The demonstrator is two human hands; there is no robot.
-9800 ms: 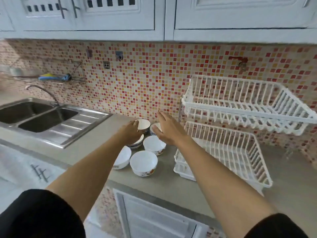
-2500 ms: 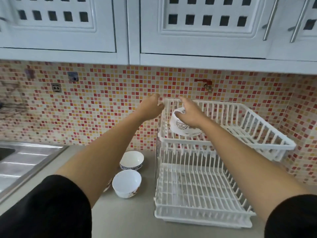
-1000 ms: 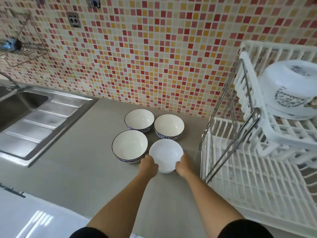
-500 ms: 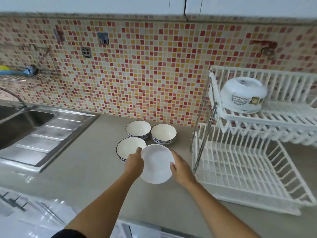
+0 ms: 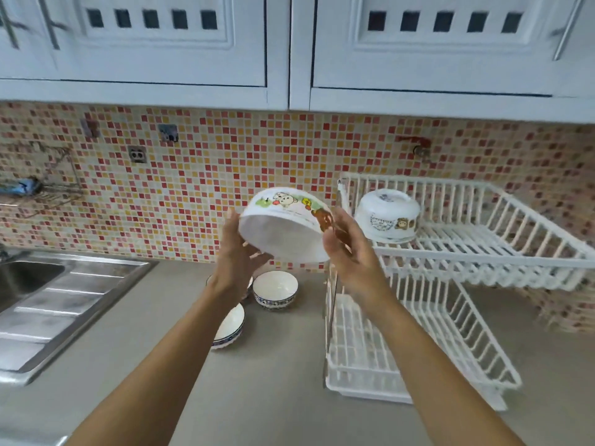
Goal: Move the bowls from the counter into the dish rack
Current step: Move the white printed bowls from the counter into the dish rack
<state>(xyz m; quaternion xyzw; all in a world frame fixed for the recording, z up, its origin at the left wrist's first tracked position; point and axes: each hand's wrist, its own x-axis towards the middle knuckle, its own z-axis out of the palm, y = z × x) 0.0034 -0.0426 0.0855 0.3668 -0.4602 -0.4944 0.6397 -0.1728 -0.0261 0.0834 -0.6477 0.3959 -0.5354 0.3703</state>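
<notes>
A white bowl with cartoon animals [image 5: 285, 225] is held in the air, tilted nearly upside down, just left of the white two-tier dish rack [image 5: 476, 259]. My left hand [image 5: 236, 252] grips its left rim and my right hand [image 5: 346, 249] its right rim. Another cartoon bowl [image 5: 388, 220] rests upside down at the left end of the rack's upper tier. On the grey counter below stand blue-rimmed bowls: one in full view [image 5: 275, 289], one under my left forearm [image 5: 230, 328], and a third almost hidden behind my left wrist.
A steel sink with drainboard [image 5: 54, 304] lies at the left. The mosaic-tiled wall [image 5: 209, 175] runs behind, with white cupboards [image 5: 289, 43] above. The rack's lower tier [image 5: 380, 349] holds nothing. A wire wall shelf [image 5: 38, 191] hangs at the far left.
Both hands have lifted the white bowl from the counter up to the height of the rack's upper tier and turned it over. The view has tilted upward.
</notes>
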